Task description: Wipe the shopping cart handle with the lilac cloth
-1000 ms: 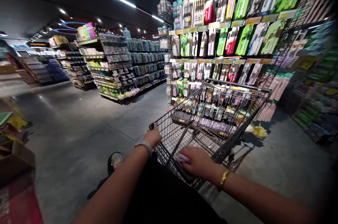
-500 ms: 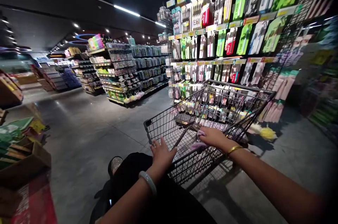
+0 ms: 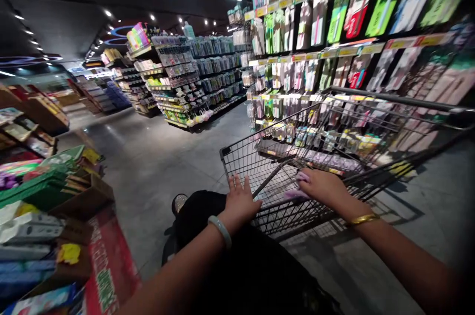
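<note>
A dark wire shopping cart (image 3: 272, 178) stands before me, its long side running away to the right. My left hand (image 3: 241, 208) rests at the cart's near edge, fingers spread and pointing up, with nothing visible in it. In my right hand (image 3: 326, 191) is a crumpled light purple cloth (image 3: 297, 195), gripped with closed fingers over the basket's near side. Part of the cloth hangs below the fingers. The palm is hidden, and the cart's basket shows bare wire mesh around the hands.
A tall rack of packaged toothbrushes (image 3: 339, 14) rises behind the cart. Farther left stand stocked shelves (image 3: 174, 82) on a grey floor (image 3: 144, 166). Boxes of goods (image 3: 89, 196) sit close by on the left, above a red panel (image 3: 109, 260).
The view has tilted down and moved closer to the rack and cart. More boxed goods show at the left. Both hands keep their poses, the right still holding the cloth.
</note>
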The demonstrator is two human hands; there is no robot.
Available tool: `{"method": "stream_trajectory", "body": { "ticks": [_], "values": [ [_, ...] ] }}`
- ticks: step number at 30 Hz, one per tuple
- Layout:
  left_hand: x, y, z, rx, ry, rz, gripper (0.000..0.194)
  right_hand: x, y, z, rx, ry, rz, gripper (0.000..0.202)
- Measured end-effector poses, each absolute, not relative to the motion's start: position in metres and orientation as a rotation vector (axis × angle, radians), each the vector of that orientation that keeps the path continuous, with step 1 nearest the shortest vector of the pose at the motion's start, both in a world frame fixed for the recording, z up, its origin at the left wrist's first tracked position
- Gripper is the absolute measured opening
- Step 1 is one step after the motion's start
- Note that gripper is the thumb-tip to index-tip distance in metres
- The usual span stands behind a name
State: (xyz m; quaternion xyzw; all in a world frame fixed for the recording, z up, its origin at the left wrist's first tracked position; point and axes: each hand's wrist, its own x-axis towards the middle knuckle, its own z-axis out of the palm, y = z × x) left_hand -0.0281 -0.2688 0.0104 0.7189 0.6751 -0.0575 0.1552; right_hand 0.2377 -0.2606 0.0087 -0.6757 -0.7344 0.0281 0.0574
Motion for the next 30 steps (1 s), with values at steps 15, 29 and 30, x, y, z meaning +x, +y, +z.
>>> {"method": "stream_trajectory", "body": {
  "ticks": [15,29,30],
  "values": [
    [-0.040,-0.224,-0.003,2.325,1.665,-0.244,0.076,0.233,-0.312,-0.027,-1.781,-1.917,-0.314,0.036],
    [-0.031,-0.126,-0.006,2.609,1.431,-0.250,0.027,0.225,-0.237,-0.020,-1.986,-1.816,-0.317,0.030],
    [-0.029,-0.117,-0.007,2.613,1.434,-0.242,0.028,0.225,-0.229,-0.018,-2.011,-1.810,-0.293,0.029]
  ]
}}
